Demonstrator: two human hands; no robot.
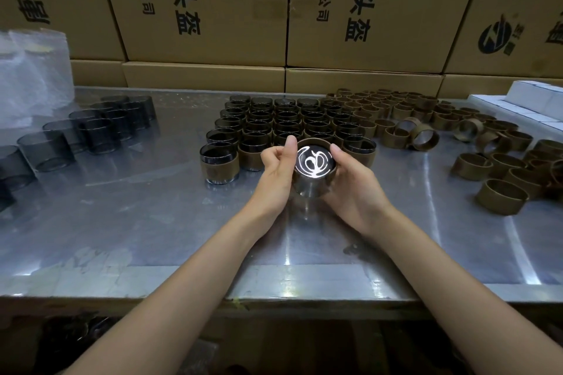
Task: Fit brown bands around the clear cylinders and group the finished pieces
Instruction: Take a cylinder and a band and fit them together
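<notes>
Cupping banded cylinder (313, 175) between left hand (275, 169) and right hand (350, 183) (thumbs up).

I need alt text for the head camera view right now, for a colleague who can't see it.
Both hands, left and right, grip a clear cylinder with a brown band at its top, above a steel table. Behind sit banded finished pieces, loose brown bands right, bare smoky cylinders left.

metal table (152, 240), surface scuffed and reflective. printed cardboard boxes (207, 3) stacked in a wall along its rear edge. crumpled clear plastic bag (30, 70) at rear left. white boxes (530, 100) at rear right.
</notes>
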